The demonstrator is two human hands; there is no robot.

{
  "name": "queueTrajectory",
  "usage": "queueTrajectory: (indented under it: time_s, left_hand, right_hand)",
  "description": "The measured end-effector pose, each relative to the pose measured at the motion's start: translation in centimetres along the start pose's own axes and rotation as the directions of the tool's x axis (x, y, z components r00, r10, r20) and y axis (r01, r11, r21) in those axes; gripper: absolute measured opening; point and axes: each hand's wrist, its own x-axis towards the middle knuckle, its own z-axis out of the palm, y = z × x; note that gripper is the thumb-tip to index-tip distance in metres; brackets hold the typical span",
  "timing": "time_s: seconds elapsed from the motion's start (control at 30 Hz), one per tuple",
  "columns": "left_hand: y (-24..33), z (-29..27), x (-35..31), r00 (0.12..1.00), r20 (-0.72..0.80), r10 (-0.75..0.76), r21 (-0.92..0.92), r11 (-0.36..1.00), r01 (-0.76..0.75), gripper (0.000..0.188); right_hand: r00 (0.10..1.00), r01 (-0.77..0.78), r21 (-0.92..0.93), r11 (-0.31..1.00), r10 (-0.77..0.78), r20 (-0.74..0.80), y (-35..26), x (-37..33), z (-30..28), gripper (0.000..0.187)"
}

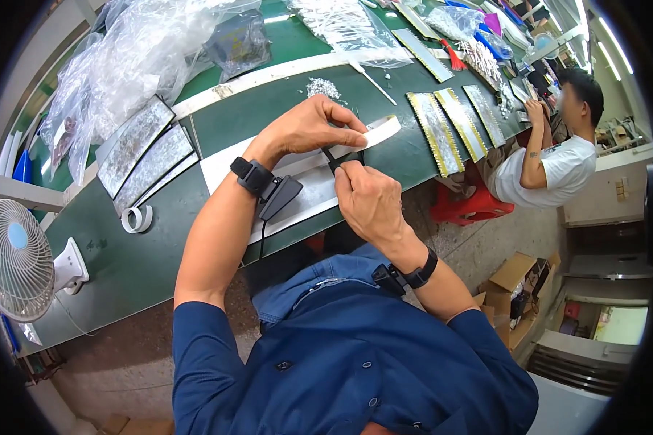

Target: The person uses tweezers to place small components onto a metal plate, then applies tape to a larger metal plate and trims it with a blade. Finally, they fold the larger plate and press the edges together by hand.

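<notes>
Over the green workbench, my left hand (pixel 313 129) is closed, thumb and fingers pinching a white strip of tape (pixel 384 131) that curves out to the right in a loop. Just below it, my right hand (pixel 371 199) is closed in a fist around a slim black tool (pixel 329 157); its kind is mostly hidden by my fingers. Beneath both hands lies a grey metal plate (pixel 306 191) with white edging, along with a white sheet (pixel 219 164). Both my wrists carry black straps with small devices.
Grey plates (pixel 134 145) and a white tape roll (pixel 137 219) lie left, near a white fan (pixel 18 254). Yellow-edged plates (pixel 435 130), a white stick (pixel 371 81) and white scraps (pixel 323 88) lie beyond. A co-worker (pixel 551 148) sits right, on a red stool (pixel 471 203).
</notes>
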Motion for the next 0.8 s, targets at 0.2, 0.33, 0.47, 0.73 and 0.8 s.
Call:
queueTrajectory:
  time_s: [0.2, 0.33, 0.47, 0.73, 0.8]
  left_hand:
    - [0.06, 0.05, 0.00, 1.000, -0.003, -0.013, 0.000, 1.000, 0.013, 0.024]
    - [-0.24, 0.11, 0.04, 1.000, -0.014, 0.002, 0.009, 1.000, -0.002, 0.024]
    - [-0.18, 0.15, 0.06, 1.000, -0.012, 0.019, 0.012, 1.000, -0.019, 0.023]
    - [-0.29, 0.14, 0.15, 1.000, -0.014, 0.023, 0.014, 1.000, -0.023, 0.022]
    - [-0.35, 0.14, 0.14, 1.000, -0.016, 0.021, -0.008, 1.000, -0.021, 0.022]
  right_hand:
    - [1.000, 0.006, 0.000, 1.000, -0.006, 0.005, -0.04, 0.11, -0.08, 0.016]
    - [1.000, 0.009, 0.001, 1.000, -0.009, 0.014, -0.04, 0.13, -0.10, 0.017]
    - [1.000, -0.003, -0.008, 1.000, 0.003, 0.025, -0.15, 0.20, -0.12, 0.017]
    - [0.999, -0.030, -0.027, 0.999, 0.031, 0.029, -0.40, 0.15, 0.06, 0.018]
    - [0.999, -0.029, -0.022, 0.999, 0.029, 0.021, -0.40, 0.16, 0.12, 0.018]
